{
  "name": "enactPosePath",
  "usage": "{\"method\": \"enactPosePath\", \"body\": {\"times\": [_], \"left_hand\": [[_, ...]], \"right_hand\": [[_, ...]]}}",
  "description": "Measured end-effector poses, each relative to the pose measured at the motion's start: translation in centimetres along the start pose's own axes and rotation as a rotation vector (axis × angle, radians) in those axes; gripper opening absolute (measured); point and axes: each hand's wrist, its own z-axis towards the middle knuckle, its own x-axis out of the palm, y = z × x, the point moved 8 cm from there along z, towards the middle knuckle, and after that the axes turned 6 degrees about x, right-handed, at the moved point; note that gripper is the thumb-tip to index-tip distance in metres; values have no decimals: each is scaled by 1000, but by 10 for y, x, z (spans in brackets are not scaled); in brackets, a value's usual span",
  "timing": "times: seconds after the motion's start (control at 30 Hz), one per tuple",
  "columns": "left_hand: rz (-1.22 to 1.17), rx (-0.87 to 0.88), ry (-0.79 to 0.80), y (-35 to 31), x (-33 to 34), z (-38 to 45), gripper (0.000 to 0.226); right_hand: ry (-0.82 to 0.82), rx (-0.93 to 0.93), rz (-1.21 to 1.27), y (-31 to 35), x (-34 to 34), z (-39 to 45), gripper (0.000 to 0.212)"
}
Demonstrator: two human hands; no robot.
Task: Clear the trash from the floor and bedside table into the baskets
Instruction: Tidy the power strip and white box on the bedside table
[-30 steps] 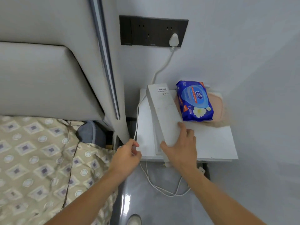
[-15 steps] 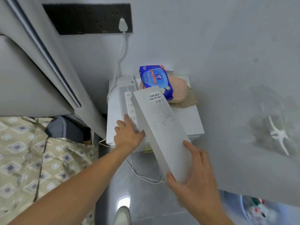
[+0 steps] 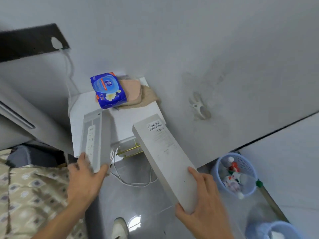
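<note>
A long white cardboard box with a barcode label is held in the grip of the right hand, closed around its near end, and is lifted clear of the white bedside tabletop, slanting out over the grey floor. A second long white box printed with a power strip is clasped at its near end by the grip of the left hand, its far end lying on the tabletop. At the back of the tabletop a blue pack of wipes is seen resting on a folded pink cloth. A pale blue perforated plastic basket, already holding trash, is placed on the floor against the wall, to the right of the held box. A second blue basket is partly seen at the lower right corner. A white cable is looped on the floor below the tabletop.
</note>
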Motion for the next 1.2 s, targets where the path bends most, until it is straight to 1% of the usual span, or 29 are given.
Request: {"method": "enactPosePath", "body": {"times": [0.1,0.17,0.2,0.23,0.27,0.3,0.33,0.37,0.43,0.47,0.5,0.53,0.6,0.7,0.77,0.8,0.93,1.0,1.07,1.13,1.2], "left_hand": [[10,-11,32,14,-16,-86,119],[54,23,46,19,-16,-137,116],[88,57,78,27,-4,-158,108],[129,100,123,27,10,-178,95],[135,152,169,25,25,-198,75],[121,201,178,16,41,-214,53],[98,281,215,-1,62,-231,41],[98,338,276,-23,81,-251,45],[139,417,437,-66,123,-293,75],[145,449,522,-92,144,-316,84],[168,475,597,-113,164,-338,88],[194,517,661,-129,192,-354,88],[265,579,779,-149,245,-385,82],[375,676,878,-172,325,-421,66],[435,742,917,-186,375,-444,62],[452,748,944,-190,400,-455,66],[437,700,992,-195,482,-488,74],[470,701,987,-193,515,-498,78],[523,714,960,-193,547,-505,81],[628,737,914,-192,572,-510,82],[706,761,883,-192,594,-516,85]], "right_hand": [[35,99,-30,-36,-6,-44,102],[52,136,-22,-64,-15,-74,102],[64,156,-25,-79,-19,-88,101],[80,187,-22,-97,-26,-104,101],[85,220,-10,-117,-34,-118,100],[67,252,4,-138,-46,-131,99],[40,285,10,-162,-59,-144,98],[18,322,10,-186,-71,-157,97],[-17,409,25,-237,-89,-182,95],[-46,456,41,-263,-99,-195,94],[-78,512,51,-290,-106,-209,94],[-109,572,58,-318,-112,-223,94],[-147,697,81,-370,-116,-253,94],[-178,860,134,-440,-109,-293,91],[-175,961,192,-481,-99,-313,87],[-171,1007,228,-499,-94,-320,85],[-165,1158,373,-567,-73,-328,76],[-155,1187,419,-597,-64,-317,74],[-135,1200,443,-627,-53,-299,78],[-63,1213,443,-652,-39,-280,80],[-21,1219,452,-670,-28,-263,74]]}}
